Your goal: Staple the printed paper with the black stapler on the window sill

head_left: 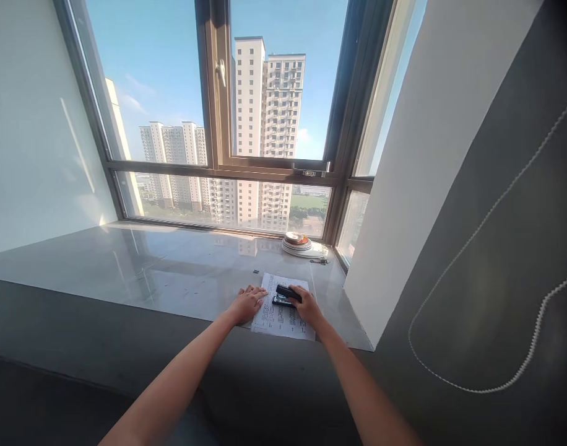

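A printed sheet of paper (pixel 283 316) lies on the grey stone window sill (pixel 139 266) near its front edge. My left hand (pixel 247 303) rests flat on the sheet's left edge with its fingers spread. My right hand (pixel 306 305) is closed on a black stapler (pixel 286 295) that sits on the paper's upper part. Both forearms reach in from below.
A round stack of flat plates or coasters (pixel 301 244) sits at the back right of the sill, with a small dark object (pixel 319 261) beside it. A tiny dark speck (pixel 255 271) lies above the paper. The white wall (pixel 404 186) stands right; a bead cord (pixel 497 204) hangs there.
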`<action>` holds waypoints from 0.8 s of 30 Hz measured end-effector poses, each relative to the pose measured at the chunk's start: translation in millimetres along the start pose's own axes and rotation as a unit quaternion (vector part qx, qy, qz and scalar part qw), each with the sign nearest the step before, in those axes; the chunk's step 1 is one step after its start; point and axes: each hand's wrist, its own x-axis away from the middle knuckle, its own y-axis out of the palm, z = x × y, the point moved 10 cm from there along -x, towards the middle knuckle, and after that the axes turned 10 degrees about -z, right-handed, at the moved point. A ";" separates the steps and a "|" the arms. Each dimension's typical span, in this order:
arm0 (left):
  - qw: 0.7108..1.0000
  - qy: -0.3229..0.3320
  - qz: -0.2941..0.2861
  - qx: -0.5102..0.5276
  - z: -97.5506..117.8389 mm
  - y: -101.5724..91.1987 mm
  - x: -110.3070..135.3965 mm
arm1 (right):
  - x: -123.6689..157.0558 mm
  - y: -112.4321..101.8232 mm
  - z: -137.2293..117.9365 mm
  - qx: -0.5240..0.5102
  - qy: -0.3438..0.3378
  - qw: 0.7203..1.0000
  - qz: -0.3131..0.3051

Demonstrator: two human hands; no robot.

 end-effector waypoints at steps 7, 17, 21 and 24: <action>0.999 0.023 0.044 0.023 12.7 -3.1 -2.0 | 5.2 -10.3 13.6 -0.075 0.037 0.996 0.037; 0.917 -0.056 0.152 0.364 -28.0 11.4 -33.8 | 9.0 -18.1 38.5 0.014 0.143 0.986 0.088; 0.910 -0.089 0.174 0.365 -37.0 11.7 -30.3 | 10.2 -19.3 35.8 0.003 0.149 0.985 0.085; 0.940 -0.061 0.164 0.293 -18.7 9.8 -29.7 | 13.5 -22.9 35.2 -0.053 0.140 0.984 0.097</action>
